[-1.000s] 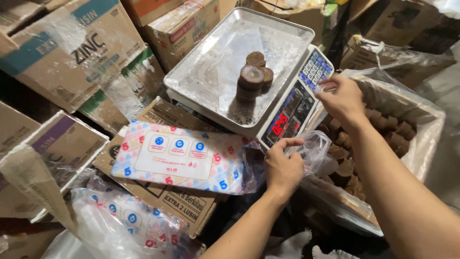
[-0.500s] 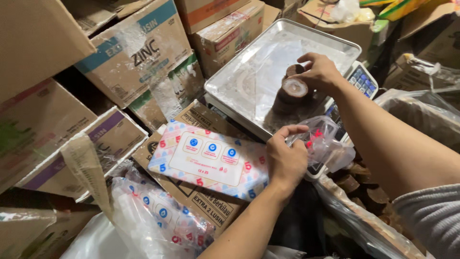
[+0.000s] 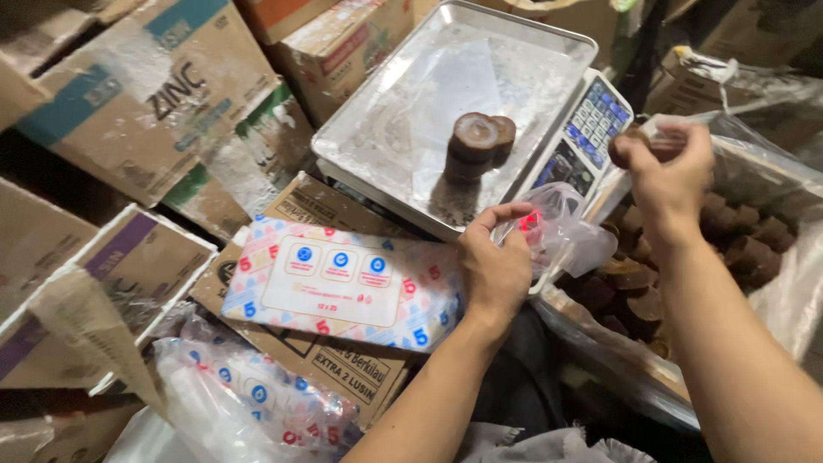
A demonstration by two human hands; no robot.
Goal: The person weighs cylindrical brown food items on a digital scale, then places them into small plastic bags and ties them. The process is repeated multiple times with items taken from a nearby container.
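Hands first: I see my left hand point(image 3: 495, 267) pinching the crumpled mouth of a small clear plastic bag point(image 3: 561, 230) between thumb and fingers, right at the near edge of the digital scale point(image 3: 591, 129). My right hand point(image 3: 669, 167) is raised beside the scale's keypad, fingers closed around a dark brown round block point(image 3: 624, 147), held above the plastic-lined box of brown blocks point(image 3: 737, 249) on my right. On the scale's steel tray point(image 3: 403, 120) stands a short stack of the same brown discs point(image 3: 474, 146), with another disc leaning against it. Just left of my left hand lies a flat packet with a white, red and blue pattern point(image 3: 343, 283), resting on a cardboard carton point(image 3: 343, 369). More cartons point(image 3: 154, 94) crowd the far left, well apart from the scale.
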